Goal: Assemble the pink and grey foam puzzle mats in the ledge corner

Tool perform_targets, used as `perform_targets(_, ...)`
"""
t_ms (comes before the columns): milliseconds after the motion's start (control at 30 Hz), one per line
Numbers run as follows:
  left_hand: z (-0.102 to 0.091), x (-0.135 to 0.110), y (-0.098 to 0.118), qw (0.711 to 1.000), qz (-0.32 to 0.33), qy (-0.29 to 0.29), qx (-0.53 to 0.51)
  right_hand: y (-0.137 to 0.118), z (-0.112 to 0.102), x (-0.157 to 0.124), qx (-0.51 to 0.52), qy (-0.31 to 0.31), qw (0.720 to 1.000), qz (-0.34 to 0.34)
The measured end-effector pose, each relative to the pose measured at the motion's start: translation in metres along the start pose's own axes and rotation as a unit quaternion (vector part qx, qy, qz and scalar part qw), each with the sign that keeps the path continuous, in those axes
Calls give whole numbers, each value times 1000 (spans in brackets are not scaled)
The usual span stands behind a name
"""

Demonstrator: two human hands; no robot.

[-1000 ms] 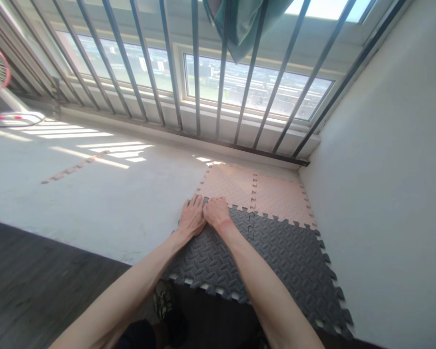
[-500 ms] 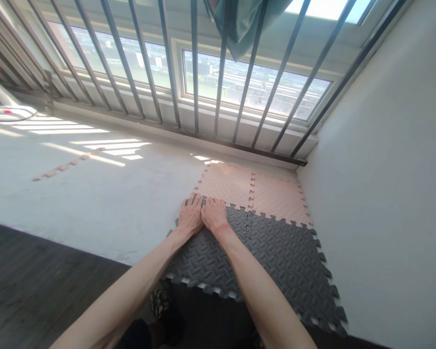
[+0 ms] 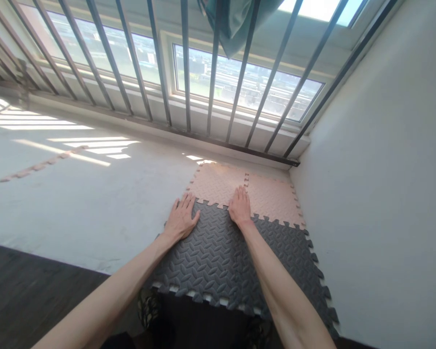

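A home balcony: barred window [image 3: 189, 72], foam floor mats [image 3: 218, 252], hanging cloth [image 3: 236, 19] overhead

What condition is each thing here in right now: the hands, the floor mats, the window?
Left hand: flat, fingers spread, on the grey mat's left corner.
Right hand: flat, pressing the seam.
Grey mat: laid, interlocked with the pink.
Pink mat: laid flat.
Window: shut, behind bars.
Green cloth: hanging.

no readable text, labels, brands, numbers or signs anywhere

head-worn view, looking down, near floor mats [image 3: 218, 252]
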State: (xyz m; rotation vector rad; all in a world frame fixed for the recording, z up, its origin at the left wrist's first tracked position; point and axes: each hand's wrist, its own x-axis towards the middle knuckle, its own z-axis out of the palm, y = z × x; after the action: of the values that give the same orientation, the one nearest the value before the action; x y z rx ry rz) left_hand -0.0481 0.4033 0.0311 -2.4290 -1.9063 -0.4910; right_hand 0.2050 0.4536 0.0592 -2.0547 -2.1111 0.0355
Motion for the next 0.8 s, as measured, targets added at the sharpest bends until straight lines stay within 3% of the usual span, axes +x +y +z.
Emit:
perform_targets(167,0,1,0,1000,-5,-16,8,35,8,12,5,-50,998,23)
perform_targets(333,0,11,-1,999,-38,-12,0,34,20,10,20,-21,999,27)
perform_targets(600,7,23,-5,999,-33,15,-23,29,23,19,-2,-35,998,57)
perform_targets(800,6,22,-4,999,-43,17,-19,27,24,48,-6,34,999,42)
